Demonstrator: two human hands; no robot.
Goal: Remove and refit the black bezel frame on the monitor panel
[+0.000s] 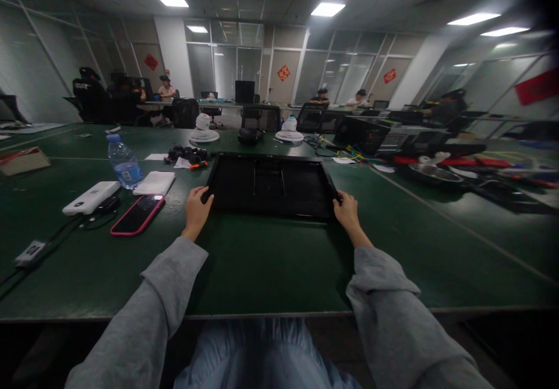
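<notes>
A wide black rectangular tray-like panel with a raised rim lies on the green table in front of me. My left hand grips its left edge, thumb over the rim. At the right edge, my right hand holds the rim in the same way. Two thin light lines and a rectangular shape show in the middle of the panel. The fingertips under or behind both edges are hidden.
On the left are a water bottle, a pink-edged phone, a white power bank and a white pad. A metal pan and cables lie right. People sit farther back.
</notes>
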